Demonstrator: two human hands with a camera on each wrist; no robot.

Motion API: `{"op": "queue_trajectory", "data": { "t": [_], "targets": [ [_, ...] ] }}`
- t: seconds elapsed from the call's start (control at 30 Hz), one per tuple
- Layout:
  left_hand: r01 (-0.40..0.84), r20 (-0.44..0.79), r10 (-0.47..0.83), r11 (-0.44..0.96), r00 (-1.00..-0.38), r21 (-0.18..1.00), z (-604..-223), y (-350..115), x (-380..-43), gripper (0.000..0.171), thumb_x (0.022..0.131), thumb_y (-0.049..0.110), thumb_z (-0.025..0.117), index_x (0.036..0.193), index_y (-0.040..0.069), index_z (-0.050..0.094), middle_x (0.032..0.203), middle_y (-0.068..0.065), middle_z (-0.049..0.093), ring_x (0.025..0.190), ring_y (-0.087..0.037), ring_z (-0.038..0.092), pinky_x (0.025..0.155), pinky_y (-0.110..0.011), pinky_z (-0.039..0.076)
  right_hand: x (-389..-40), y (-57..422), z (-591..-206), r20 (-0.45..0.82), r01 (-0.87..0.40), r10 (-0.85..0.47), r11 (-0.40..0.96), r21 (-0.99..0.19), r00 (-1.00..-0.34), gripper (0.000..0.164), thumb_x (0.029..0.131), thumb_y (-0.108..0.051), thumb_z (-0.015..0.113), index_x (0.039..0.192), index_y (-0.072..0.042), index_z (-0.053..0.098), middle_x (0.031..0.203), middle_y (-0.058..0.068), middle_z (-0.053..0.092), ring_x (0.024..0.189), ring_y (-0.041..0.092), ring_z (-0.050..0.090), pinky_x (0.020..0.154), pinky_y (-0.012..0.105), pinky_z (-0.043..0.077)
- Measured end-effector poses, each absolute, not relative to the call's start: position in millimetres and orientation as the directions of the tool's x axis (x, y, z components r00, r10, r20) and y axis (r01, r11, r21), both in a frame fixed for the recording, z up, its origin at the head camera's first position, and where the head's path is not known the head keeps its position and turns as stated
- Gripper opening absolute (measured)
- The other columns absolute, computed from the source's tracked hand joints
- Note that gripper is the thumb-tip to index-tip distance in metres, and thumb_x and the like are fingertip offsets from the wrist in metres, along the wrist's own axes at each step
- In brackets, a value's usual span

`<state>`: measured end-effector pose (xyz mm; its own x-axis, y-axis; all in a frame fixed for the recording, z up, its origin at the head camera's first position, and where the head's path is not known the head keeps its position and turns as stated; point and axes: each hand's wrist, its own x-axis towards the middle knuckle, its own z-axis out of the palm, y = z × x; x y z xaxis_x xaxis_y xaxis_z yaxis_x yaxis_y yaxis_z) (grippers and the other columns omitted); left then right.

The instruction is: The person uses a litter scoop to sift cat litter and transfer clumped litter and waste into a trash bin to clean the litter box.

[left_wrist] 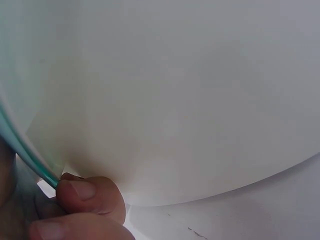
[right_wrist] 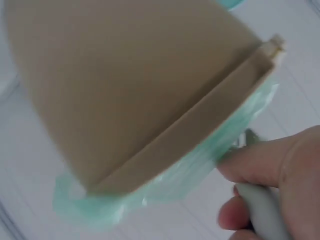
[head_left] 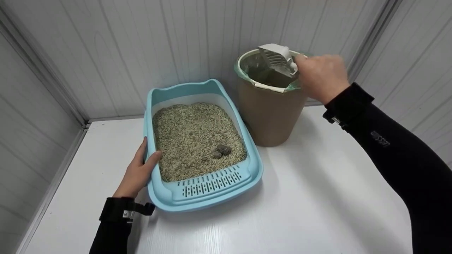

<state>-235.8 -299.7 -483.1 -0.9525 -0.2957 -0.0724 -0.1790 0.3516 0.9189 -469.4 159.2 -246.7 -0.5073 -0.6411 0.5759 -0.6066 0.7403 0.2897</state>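
A light blue litter box (head_left: 208, 201) full of pale grainy litter (head_left: 190, 137) stands on the white table. Dark clumps (head_left: 222, 151) lie on the litter toward the front right. My left hand (head_left: 139, 173) grips the box's left side, thumb over the rim and fingers outside; in the left wrist view fingertips (left_wrist: 85, 192) curl at the rim's edge. My right hand (head_left: 323, 76) holds a pale slotted litter scoop (head_left: 279, 58) by its handle, its head tipped steeply over the bin's mouth. The right wrist view shows the handle (right_wrist: 262, 210) in my curled fingers, beside the bin.
Right of the box, close against it, stands a brown bin (head_left: 272, 116) with a cream rim ring and a green liner bag (head_left: 242, 73) folded over its edge. Panelled walls (head_left: 134, 46) enclose the back and both sides of the table (head_left: 303, 211).
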Motion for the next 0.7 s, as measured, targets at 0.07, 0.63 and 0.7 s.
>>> {"op": "queue_trajectory", "data": {
  "t": [0.07, 0.63, 0.7],
  "targets": [
    [-0.173, -0.066, -0.295, 0.351, -0.953, 0.92, -483, -300, -235, 0.099, 0.109, 0.071, 0.056, 0.178, 0.039, -0.007, 0.187, -0.013, -0.002, 0.169, -0.046, 0.012, 0.128, -0.066, 0.027, -470, 159, -250, 0.605, -0.6, -0.682, 0.702, 0.383, -0.412, 0.023, 0.092, 0.013, 0.055, 0.079, -0.003, 0.046, 0.055, 0.009, 0.042, 0.045, 0.022, 0.027, 0.044, 0.039, 0.019],
    [-0.173, -0.072, -0.292, 0.34, -0.954, 0.924, -482, -303, -234, 0.096, 0.111, 0.067, 0.055, 0.178, 0.038, -0.008, 0.187, -0.013, -0.004, 0.169, -0.045, 0.01, 0.129, -0.064, 0.025, -434, 150, -222, 0.372, -0.537, -0.462, 0.833, -0.13, -0.806, 0.041, 0.109, -0.039, 0.067, 0.114, 0.002, 0.072, 0.089, 0.016, 0.071, 0.074, 0.033, 0.061, 0.061, 0.046, 0.041],
    [-0.173, -0.068, -0.297, 0.344, -0.952, 0.923, -481, -303, -234, 0.098, 0.111, 0.068, 0.056, 0.179, 0.038, -0.008, 0.187, -0.013, -0.003, 0.169, -0.045, 0.009, 0.13, -0.065, 0.024, -420, 142, -221, 0.368, -0.57, -0.483, 0.802, -0.177, -0.794, 0.043, 0.109, -0.039, 0.07, 0.117, 0.002, 0.073, 0.099, 0.019, 0.075, 0.08, 0.034, 0.065, 0.066, 0.047, 0.044]
  ]
}}
